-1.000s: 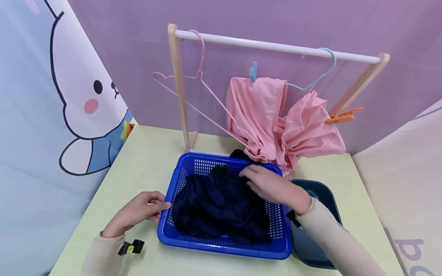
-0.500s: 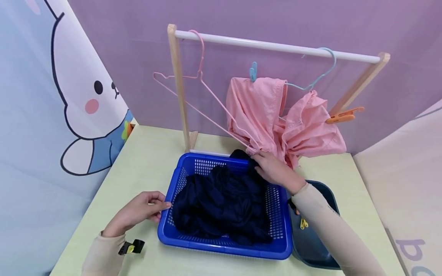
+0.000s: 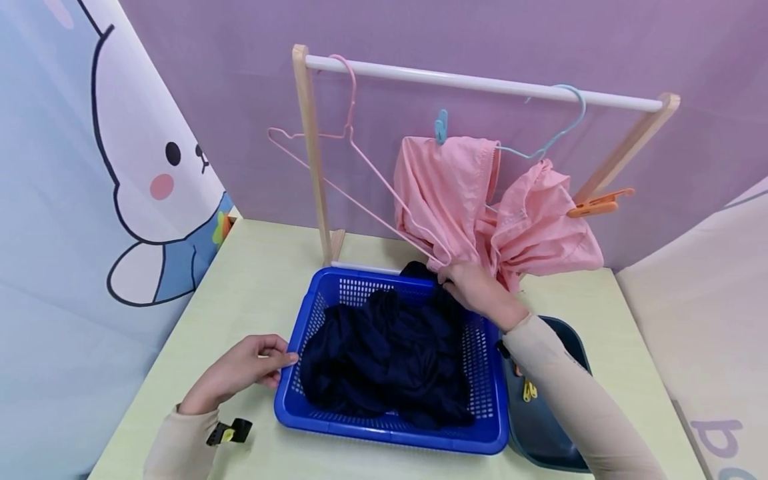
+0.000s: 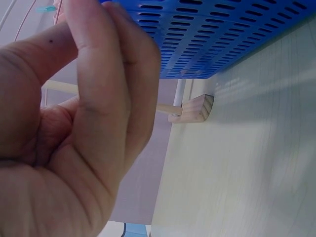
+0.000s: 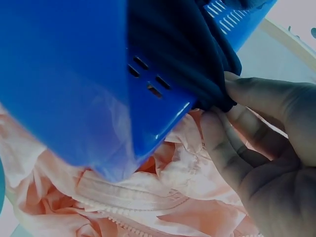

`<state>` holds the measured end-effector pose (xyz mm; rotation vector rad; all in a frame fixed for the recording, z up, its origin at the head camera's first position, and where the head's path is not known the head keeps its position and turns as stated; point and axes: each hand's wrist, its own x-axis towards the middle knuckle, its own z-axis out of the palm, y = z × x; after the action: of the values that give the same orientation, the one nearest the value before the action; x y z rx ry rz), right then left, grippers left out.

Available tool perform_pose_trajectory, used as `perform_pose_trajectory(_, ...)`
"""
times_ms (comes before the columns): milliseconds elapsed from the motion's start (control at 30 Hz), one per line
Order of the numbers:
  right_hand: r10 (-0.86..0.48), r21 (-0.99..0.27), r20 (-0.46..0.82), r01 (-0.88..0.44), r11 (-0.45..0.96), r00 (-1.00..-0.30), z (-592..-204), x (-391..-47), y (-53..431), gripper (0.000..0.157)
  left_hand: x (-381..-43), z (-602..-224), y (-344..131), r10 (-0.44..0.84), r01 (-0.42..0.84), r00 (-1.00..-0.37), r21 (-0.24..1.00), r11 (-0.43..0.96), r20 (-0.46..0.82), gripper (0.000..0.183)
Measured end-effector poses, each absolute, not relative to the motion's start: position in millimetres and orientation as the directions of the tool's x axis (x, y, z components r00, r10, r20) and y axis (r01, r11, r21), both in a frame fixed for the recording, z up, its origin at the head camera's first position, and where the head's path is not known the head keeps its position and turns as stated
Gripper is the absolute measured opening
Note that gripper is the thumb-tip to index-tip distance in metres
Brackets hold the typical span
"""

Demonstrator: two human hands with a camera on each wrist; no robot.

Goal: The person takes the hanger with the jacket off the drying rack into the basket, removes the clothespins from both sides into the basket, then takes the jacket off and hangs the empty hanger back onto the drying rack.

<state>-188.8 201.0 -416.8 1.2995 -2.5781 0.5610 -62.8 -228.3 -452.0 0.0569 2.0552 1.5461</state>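
A blue plastic basket (image 3: 390,437) with slotted walls holds a crumpled dark navy garment (image 3: 384,360), part of which hangs over the back rim. At the basket's left rim, my left hand (image 3: 246,367) pinches the edge between thumb and fingers. My right hand (image 3: 477,290) is at the back right rim; in the right wrist view its thumb and fingers pinch a fold of the dark cloth (image 5: 197,54) draped over the rim. Just behind that hand hangs a pink zippered jacket (image 3: 450,193) on a light-blue hanger (image 3: 555,137).
A rack with a white bar (image 3: 480,81) stands behind the basket. From it hangs a bare pink hanger (image 3: 372,160). A blue clothespin (image 3: 441,127) and an orange clothespin (image 3: 594,205) grip the jacket. A dark green bin (image 3: 555,433) holding yellow clips (image 3: 529,390) stands at right.
My right hand has moved from over the basket back and slightly right to its rear rim, where it pinches the dark garment. My left hand stays on the left rim.
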Motion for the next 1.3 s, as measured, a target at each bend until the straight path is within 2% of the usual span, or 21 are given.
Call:
perform_pose_trajectory(233, -0.675, -0.257, 0.326, -0.749, 0.61, -0.662, -402.3, -169.4, 200.2, 0.013, -61.2, -451.4, -227.4, 0.354, -0.292, -0.842, 0.897, 0.333, -0.406, 0.03)
perform_pose_trajectory(367, -0.659, -0.279, 0.352, -0.746, 0.604, -0.665, -386.7, -148.9, 198.7, 0.014, -60.4, -450.8, -227.6, 0.353, -0.291, -0.843, 0.896, 0.335, -0.405, 0.03)
perform_pose_trajectory(533, -0.69, -0.234, 0.424, -0.807, 0.542, -0.587, -363.5, -118.8, 196.0, 0.022, -59.9, -450.2, -228.1, 0.351, -0.288, -0.844, 0.895, 0.339, -0.405, 0.03)
perform_pose_trajectory(633, -0.722, -0.207, 0.447, -0.846, 0.492, -0.529, -351.7, -98.2, 193.8, 0.009, -59.9, -450.2, -228.3, 0.351, -0.291, -0.843, 0.895, 0.338, -0.407, 0.03)
perform_pose_trajectory(667, -0.731, -0.204, 0.452, -0.857, 0.473, -0.511, -348.7, -91.2, 192.9, 0.01, -59.9, -450.2, -228.3, 0.351, -0.292, -0.843, 0.895, 0.338, -0.408, 0.03)
perform_pose_trajectory(767, -0.76, -0.2, 0.466, -0.891, 0.407, -0.452, -343.3, -71.5, 188.1, 0.034, -60.0, -450.3, -228.4, 0.351, -0.294, -0.842, 0.894, 0.337, -0.409, 0.03)
perform_pose_trajectory(833, -0.781, -0.2, 0.466, -0.909, 0.366, -0.417, -343.2, -60.1, 183.8, 0.038, -59.9, -450.2, -228.4, 0.352, -0.295, -0.841, 0.894, 0.338, -0.41, 0.03)
perform_pose_trajectory(933, -0.822, -0.223, 0.419, -0.921, 0.319, -0.386, -349.1, -47.0, 177.3, 0.026, -60.2, -449.8, -228.1, 0.354, -0.292, -0.84, 0.894, 0.341, -0.41, 0.03)
perform_pose_trajectory(1033, -0.871, -0.236, 0.306, -0.917, 0.322, -0.385, -359.8, -39.6, 170.2, 0.008, -60.7, -449.6, -227.8, 0.356, -0.291, -0.84, 0.893, 0.343, -0.41, 0.03)
perform_pose_trajectory(1300, -0.911, -0.159, -0.103, -0.898, 0.41, -0.398, -385.3, -44.9, 148.4, 0.008, -62.5, -450.0, -227.2, 0.351, -0.288, -0.842, 0.891, 0.35, -0.41, 0.031)
